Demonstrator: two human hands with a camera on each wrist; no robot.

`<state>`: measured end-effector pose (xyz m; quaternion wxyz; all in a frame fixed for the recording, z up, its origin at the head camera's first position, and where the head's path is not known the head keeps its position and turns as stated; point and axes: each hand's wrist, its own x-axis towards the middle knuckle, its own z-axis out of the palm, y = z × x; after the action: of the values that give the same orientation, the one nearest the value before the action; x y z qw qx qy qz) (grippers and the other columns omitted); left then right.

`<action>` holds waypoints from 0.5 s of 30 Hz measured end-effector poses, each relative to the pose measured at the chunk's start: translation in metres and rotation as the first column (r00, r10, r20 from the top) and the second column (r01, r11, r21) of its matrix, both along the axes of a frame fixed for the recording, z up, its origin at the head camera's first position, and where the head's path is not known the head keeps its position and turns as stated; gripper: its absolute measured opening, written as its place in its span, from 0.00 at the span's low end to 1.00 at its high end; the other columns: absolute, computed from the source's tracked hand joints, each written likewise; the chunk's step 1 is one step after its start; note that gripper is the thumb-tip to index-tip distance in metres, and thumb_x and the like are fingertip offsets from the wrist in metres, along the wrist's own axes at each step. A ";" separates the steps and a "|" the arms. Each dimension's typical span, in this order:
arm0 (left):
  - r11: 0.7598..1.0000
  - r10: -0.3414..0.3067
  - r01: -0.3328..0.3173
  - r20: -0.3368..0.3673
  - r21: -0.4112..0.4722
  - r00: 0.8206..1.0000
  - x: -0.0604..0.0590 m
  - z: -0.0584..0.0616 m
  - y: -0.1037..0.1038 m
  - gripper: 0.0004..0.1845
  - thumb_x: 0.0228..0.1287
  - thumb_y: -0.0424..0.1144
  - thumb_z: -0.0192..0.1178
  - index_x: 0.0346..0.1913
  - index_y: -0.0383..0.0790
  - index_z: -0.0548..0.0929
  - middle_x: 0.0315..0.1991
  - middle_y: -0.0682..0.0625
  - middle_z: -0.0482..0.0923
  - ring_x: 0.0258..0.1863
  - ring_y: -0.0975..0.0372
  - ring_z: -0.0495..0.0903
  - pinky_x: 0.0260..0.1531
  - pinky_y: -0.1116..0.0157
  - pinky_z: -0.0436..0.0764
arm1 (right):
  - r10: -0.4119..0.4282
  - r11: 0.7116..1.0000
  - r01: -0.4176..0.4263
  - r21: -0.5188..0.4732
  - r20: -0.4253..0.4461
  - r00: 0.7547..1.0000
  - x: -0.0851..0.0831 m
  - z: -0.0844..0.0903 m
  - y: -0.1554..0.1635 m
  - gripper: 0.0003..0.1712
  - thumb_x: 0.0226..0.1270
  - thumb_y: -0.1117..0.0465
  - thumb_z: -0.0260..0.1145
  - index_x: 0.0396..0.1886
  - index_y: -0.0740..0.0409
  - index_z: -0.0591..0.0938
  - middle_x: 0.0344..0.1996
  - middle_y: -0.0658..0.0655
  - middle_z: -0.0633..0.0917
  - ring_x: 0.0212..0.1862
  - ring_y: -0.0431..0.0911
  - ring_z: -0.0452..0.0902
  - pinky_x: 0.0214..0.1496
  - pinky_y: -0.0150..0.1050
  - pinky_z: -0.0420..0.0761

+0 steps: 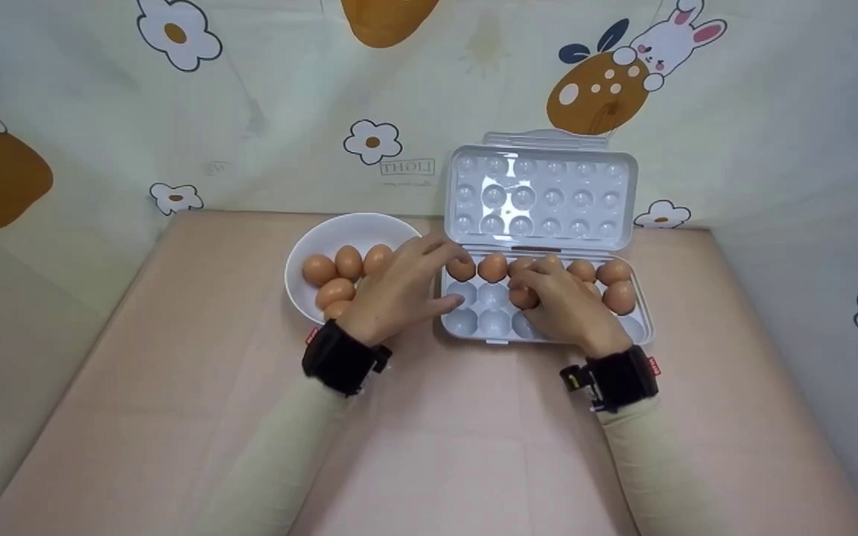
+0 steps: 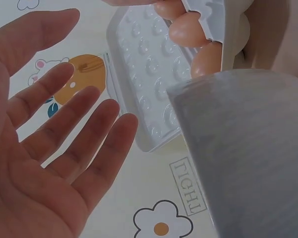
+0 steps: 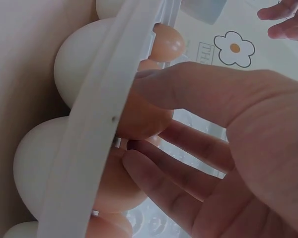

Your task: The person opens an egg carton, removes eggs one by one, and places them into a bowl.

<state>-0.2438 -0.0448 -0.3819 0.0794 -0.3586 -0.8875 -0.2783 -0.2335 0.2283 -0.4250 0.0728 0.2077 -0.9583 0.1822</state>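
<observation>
Two hands over an egg setup on a pink surface (image 1: 176, 387). Left hand (image 1: 399, 286) hovers between the white bowl (image 1: 310, 246) and the egg tray (image 1: 641, 320), fingers spread and relaxed, holding nothing; the left wrist view shows the open palm clearly, fingers (image 2: 74, 124) straight. Its fingertips sit right by the far-left egg in the tray's back row.

Right hand (image 1: 567, 305) is down in the tray with fingers and thumb curled around one brown egg (image 1: 523, 298) in the middle row, about the third pocket from the left. The right wrist view shows the thumb on that egg (image 3: 144, 116) with the fingers under it.

Counting eggs: five in the bowl that I can see (the left hand may cover more). In the tray, six along the back row, plus one more at the right end of the middle row, plus the one being held, so eight visible. Front row pockets I can see are bare.

One clear lid (image 1: 541, 193) stands open behind the tray, leaning against the cartoon-print cloth backdrop (image 1: 250, 112).
</observation>
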 end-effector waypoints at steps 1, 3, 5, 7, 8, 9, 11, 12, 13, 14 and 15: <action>1.000 0.003 -0.003 0.002 0.002 1.000 0.000 -0.001 0.000 0.22 0.63 0.42 0.78 0.58 0.49 0.84 0.59 0.53 0.79 0.59 0.57 0.76 0.62 0.58 0.77 | -0.011 1.000 0.011 0.003 0.005 1.000 0.000 -0.001 -0.001 0.14 0.61 0.75 0.68 0.40 0.53 0.86 0.43 0.55 0.79 0.48 0.52 0.72 0.43 0.44 0.73; 1.000 0.004 -0.004 0.007 0.011 1.000 0.001 -0.004 0.000 0.22 0.63 0.41 0.78 0.59 0.50 0.84 0.58 0.54 0.79 0.58 0.57 0.76 0.62 0.58 0.77 | -0.026 1.000 0.026 0.004 0.016 1.000 0.000 -0.002 -0.002 0.15 0.61 0.75 0.67 0.42 0.53 0.87 0.46 0.55 0.79 0.49 0.53 0.72 0.45 0.45 0.75; 1.000 0.001 -0.001 -0.001 0.019 1.000 0.001 -0.006 0.000 0.22 0.63 0.41 0.78 0.58 0.50 0.84 0.56 0.54 0.80 0.57 0.58 0.76 0.61 0.60 0.77 | -0.037 0.999 0.037 0.007 0.022 0.999 0.000 -0.003 -0.003 0.17 0.62 0.75 0.67 0.46 0.54 0.87 0.49 0.57 0.79 0.52 0.54 0.72 0.47 0.46 0.77; 1.000 -0.002 0.002 -0.003 0.024 1.000 0.001 -0.007 0.000 0.22 0.62 0.41 0.78 0.58 0.51 0.84 0.55 0.55 0.80 0.57 0.59 0.76 0.61 0.61 0.77 | -0.048 0.999 0.048 0.004 0.029 0.998 0.000 -0.004 -0.004 0.19 0.62 0.75 0.67 0.50 0.56 0.87 0.52 0.58 0.78 0.54 0.55 0.71 0.49 0.48 0.79; 1.000 -0.004 0.004 -0.001 0.027 1.000 0.001 -0.007 0.001 0.22 0.62 0.41 0.79 0.58 0.51 0.85 0.54 0.55 0.80 0.56 0.60 0.76 0.60 0.61 0.77 | -0.048 0.999 0.048 0.001 0.028 0.998 0.000 -0.005 -0.004 0.20 0.63 0.75 0.67 0.52 0.57 0.87 0.53 0.59 0.78 0.54 0.55 0.71 0.50 0.48 0.79; 1.000 -0.007 0.007 -0.003 0.027 1.000 0.001 -0.007 0.001 0.22 0.62 0.41 0.79 0.58 0.51 0.85 0.53 0.56 0.80 0.56 0.60 0.76 0.60 0.62 0.77 | -0.049 0.999 0.049 -0.003 0.026 0.998 -0.001 -0.005 -0.004 0.20 0.63 0.76 0.67 0.52 0.57 0.87 0.53 0.59 0.78 0.54 0.55 0.71 0.50 0.48 0.80; 0.999 -0.013 0.013 -0.001 0.035 1.000 0.000 -0.007 0.001 0.22 0.62 0.40 0.79 0.58 0.51 0.85 0.53 0.55 0.80 0.55 0.60 0.77 0.60 0.62 0.77 | -0.036 0.999 0.036 -0.013 0.013 0.999 -0.002 -0.006 -0.004 0.17 0.63 0.77 0.67 0.49 0.58 0.87 0.50 0.59 0.78 0.53 0.55 0.71 0.51 0.48 0.79; 0.999 -0.015 0.015 0.001 0.038 1.000 0.000 -0.007 0.002 0.22 0.62 0.40 0.79 0.57 0.51 0.85 0.53 0.55 0.80 0.55 0.60 0.77 0.60 0.63 0.77 | -0.023 1.000 0.023 -0.019 0.004 1.000 -0.002 -0.006 -0.005 0.16 0.62 0.78 0.67 0.46 0.59 0.87 0.48 0.59 0.79 0.52 0.55 0.71 0.51 0.48 0.78; 0.999 -0.019 0.018 0.003 0.042 1.000 0.000 -0.007 0.002 0.22 0.62 0.40 0.79 0.57 0.50 0.85 0.52 0.55 0.80 0.54 0.60 0.77 0.59 0.63 0.77 | -0.007 1.000 0.007 -0.023 -0.009 1.000 -0.004 -0.007 -0.005 0.14 0.62 0.78 0.66 0.42 0.59 0.87 0.45 0.58 0.79 0.50 0.55 0.71 0.51 0.47 0.76; 0.999 -0.021 0.021 0.005 0.046 1.000 0.000 -0.007 0.002 0.22 0.61 0.39 0.79 0.57 0.50 0.85 0.52 0.55 0.80 0.54 0.61 0.77 0.59 0.63 0.77 | 0.010 1.000 -0.010 -0.029 -0.022 1.000 -0.005 -0.007 -0.005 0.13 0.61 0.79 0.66 0.39 0.59 0.86 0.42 0.57 0.79 0.49 0.55 0.71 0.51 0.47 0.75; 0.999 -0.024 0.023 0.008 0.049 1.000 0.000 -0.007 0.003 0.22 0.61 0.39 0.79 0.57 0.50 0.85 0.52 0.55 0.80 0.54 0.61 0.77 0.59 0.64 0.77 | 0.022 0.999 -0.023 -0.031 -0.033 0.999 -0.006 -0.008 -0.005 0.13 0.60 0.80 0.66 0.36 0.58 0.84 0.39 0.57 0.79 0.47 0.55 0.71 0.50 0.46 0.74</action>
<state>-0.2442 -0.0423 -0.3892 0.0812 -0.3658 -0.8764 -0.3025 -0.2391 0.2231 -0.4325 0.0899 0.2203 -0.9516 0.1946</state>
